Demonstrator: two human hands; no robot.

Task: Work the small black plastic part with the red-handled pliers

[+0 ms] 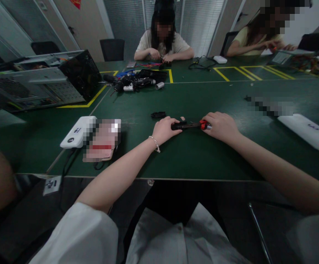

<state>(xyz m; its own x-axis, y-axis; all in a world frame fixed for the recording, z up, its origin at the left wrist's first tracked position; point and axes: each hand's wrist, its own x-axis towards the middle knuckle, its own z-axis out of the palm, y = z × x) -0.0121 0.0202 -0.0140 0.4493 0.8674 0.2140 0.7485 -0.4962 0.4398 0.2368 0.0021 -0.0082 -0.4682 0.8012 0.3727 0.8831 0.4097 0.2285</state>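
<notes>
My left hand [164,130] is closed around a small dark plastic piece [177,126], low over the green table. From the other side, my right hand [222,126] grips a red-handled tool [203,124] whose narrow dark metal end points left to the piece. Whether that end touches or enters the piece cannot be made out, nor can the tool's exact kind. Just behind my left hand lies a black plastic part [158,114]. A small pale scrap [182,118] rests beyond the two held things.
To the left are a white power bank [78,132], a pink blurred phone-like item [102,141] and an open computer case [43,82]. Another white device [308,130] lies right. Tangled black cables [137,80] sit farther back. Two people work across the table [217,161]; an arm shows at left.
</notes>
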